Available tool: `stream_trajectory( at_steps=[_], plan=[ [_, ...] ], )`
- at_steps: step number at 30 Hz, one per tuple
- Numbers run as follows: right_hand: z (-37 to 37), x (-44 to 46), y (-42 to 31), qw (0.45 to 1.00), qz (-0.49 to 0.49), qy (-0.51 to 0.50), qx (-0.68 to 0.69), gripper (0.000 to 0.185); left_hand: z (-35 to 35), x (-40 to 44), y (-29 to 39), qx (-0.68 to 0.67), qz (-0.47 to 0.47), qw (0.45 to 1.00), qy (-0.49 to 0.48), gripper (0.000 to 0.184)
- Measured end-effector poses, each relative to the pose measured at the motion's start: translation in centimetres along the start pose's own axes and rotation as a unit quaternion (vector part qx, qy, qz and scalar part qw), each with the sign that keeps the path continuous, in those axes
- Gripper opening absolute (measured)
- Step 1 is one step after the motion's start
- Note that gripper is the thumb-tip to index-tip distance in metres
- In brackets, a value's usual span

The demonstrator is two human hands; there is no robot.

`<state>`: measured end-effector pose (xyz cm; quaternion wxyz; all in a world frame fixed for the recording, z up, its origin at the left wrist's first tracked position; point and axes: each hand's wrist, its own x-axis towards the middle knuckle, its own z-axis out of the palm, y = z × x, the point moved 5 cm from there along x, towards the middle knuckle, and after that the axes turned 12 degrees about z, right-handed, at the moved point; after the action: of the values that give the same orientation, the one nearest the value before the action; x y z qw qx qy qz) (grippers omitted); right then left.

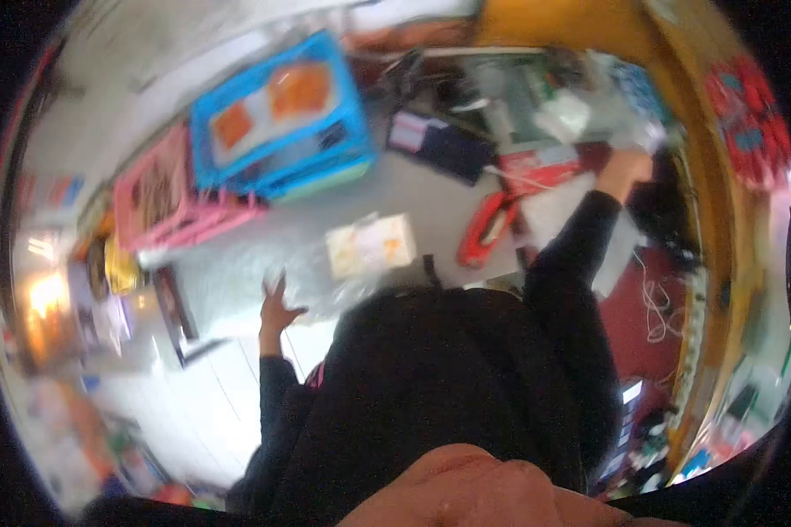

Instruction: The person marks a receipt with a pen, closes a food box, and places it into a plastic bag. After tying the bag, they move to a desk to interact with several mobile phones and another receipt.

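My left hand (279,311) is held over the lower left edge of the grey table, fingers spread and nothing in them. To its right lies a white packet with orange marks (371,247), not touched. My right hand (628,167) reaches out to the far right, beside a whitish, blurred item (646,136); its fingers are smeared, so a grip cannot be made out. Between the two arms, a red tool-like object (488,230) rests on the table near a red and white box (540,167).
A blue basket (281,171) with orange items stands at the back, beside a pink basket (185,220). A dark box (439,145) lies at the middle back. White cable (657,307) is coiled at the right, near a wooden edge (721,263).
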<state>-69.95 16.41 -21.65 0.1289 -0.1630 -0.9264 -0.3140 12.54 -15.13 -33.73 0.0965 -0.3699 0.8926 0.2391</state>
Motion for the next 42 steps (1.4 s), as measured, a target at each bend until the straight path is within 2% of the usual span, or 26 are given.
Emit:
stream_trajectory(
  at_steps=[1,2,3,4,5,6,7,8,9,10,12,13,16,19,21,23,26,27,30,32,34,37,40,42],
  plan=[
    [-5.8,-5.7,1.3,0.998,-0.032,0.002,0.046,0.027,1.5,-0.5,-0.3,-0.032,0.003,0.999,0.004,0.134],
    [-10.8,-11.8,1.7,0.988,-0.085,0.017,0.125,0.028,1.8,-0.9,0.5,-0.021,-0.052,0.998,-0.018,0.141],
    [-15.3,-18.7,1.5,0.966,-0.163,0.019,0.202,0.029,1.7,-1.7,1.5,-0.021,-0.015,0.999,0.039,0.143],
    [-18.7,-26.0,1.5,0.875,-0.257,0.017,0.410,0.028,-0.1,-2.6,3.2,-0.070,-0.047,0.996,0.014,0.143],
    [-20.8,-35.2,0.7,0.681,-0.399,-0.060,0.610,0.027,-0.4,-3.0,3.2,-0.083,-0.052,0.994,0.041,0.142],
    [-22.0,-44.9,0.3,0.487,-0.506,-0.196,0.685,0.026,-0.8,-3.6,2.7,-0.092,-0.050,0.992,0.070,0.142],
    [-21.9,-54.4,0.1,0.341,-0.568,-0.351,0.662,0.026,-1.3,-4.3,2.3,-0.096,-0.052,0.990,0.093,0.142],
    [-20.9,-62.8,0.1,0.267,-0.615,-0.445,0.594,0.027,-1.9,-4.8,2.1,-0.100,-0.045,0.987,0.114,0.142],
    [-19.1,-69.7,0.2,0.243,-0.662,-0.477,0.524,0.028,-2.4,-5.4,1.7,-0.105,-0.033,0.985,0.133,0.142],
    [-18.0,-73.6,-0.2,0.305,-0.795,-0.316,0.418,0.032,-2.7,-6.1,1.1,-0.121,-0.033,0.984,0.128,0.146],
    [-11.8,-78.3,-3.2,0.427,-0.853,-0.095,0.285,0.034,-2.7,-7.0,0.2,-0.154,-0.029,0.981,0.111,0.154],
    [-11.3,-79.1,-3.5,0.476,-0.854,0.022,0.210,0.035,-2.2,-7.4,-0.5,-0.152,-0.021,0.980,0.127,0.155],
    [-13.8,-79.5,-0.4,0.397,-0.868,-0.049,0.293,0.036,-1.0,-8.8,-2.3,-0.146,0.002,0.976,0.162,0.156],
    [-19.6,-74.3,2.4,0.238,-0.845,-0.255,0.405,0.041,-0.7,-9.8,-4.2,-0.147,0.012,0.970,0.192,0.155],
    [-22.7,-67.2,3.8,0.354,-0.759,-0.351,0.419,0.061,-0.8,-10.5,-6.1,-0.145,0.019,0.965,0.219,0.154],
    [-21.5,-62.0,3.7,0.523,-0.753,-0.079,0.391,0.087,-0.8,-11.3,-7.5,-0.174,0.008,0.966,0.191,0.153],
    [-12.0,-61.4,-2.1,0.637,-0.738,0.028,0.222,0.112,0.4,-11.9,-8.8,-0.236,0.019,0.955,0.179,0.149],
    [-12.7,-61.4,-2.6,0.621,-0.745,-0.016,0.242,0.120,0.2,-12.3,-8.4,-0.245,0.030,0.954,0.171,0.149],
    [-18.3,-62.8,-3.0,0.544,-0.787,-0.086,0.279,0.121,-0.6,-12.1,-7.1,-0.251,0.037,0.954,0.161,0.149],
    [-22.3,-65.6,-3.8,0.484,-0.776,0.002,0.404,0.121,-0.8,-12.5,-6.4,-0.255,0.039,0.955,0.146,0.150],
    [-24.4,-69.3,-6.1,0.501,-0.776,-0.010,0.384,0.124,-0.9,-12.6,-5.8,-0.261,0.052,0.955,0.133,0.150],
    [-23.7,-74.8,-10.4,0.453,-0.793,0.061,0.401,0.130,-2.1,-12.9,-4.7,-0.272,0.054,0.956,0.100,0.148],
    [-22.3,-75.6,-11.1,0.477,-0.804,0.025,0.355,0.134,-1.2,-12.6,-5.3,-0.242,0.038,0.966,0.079,0.150],
    [-22.0,-71.4,-8.4,0.539,-0.766,-0.066,0.344,0.142,-0.8,-12.2,-5.4,-0.271,0.057,0.957,0.090,0.151]
  ],
)
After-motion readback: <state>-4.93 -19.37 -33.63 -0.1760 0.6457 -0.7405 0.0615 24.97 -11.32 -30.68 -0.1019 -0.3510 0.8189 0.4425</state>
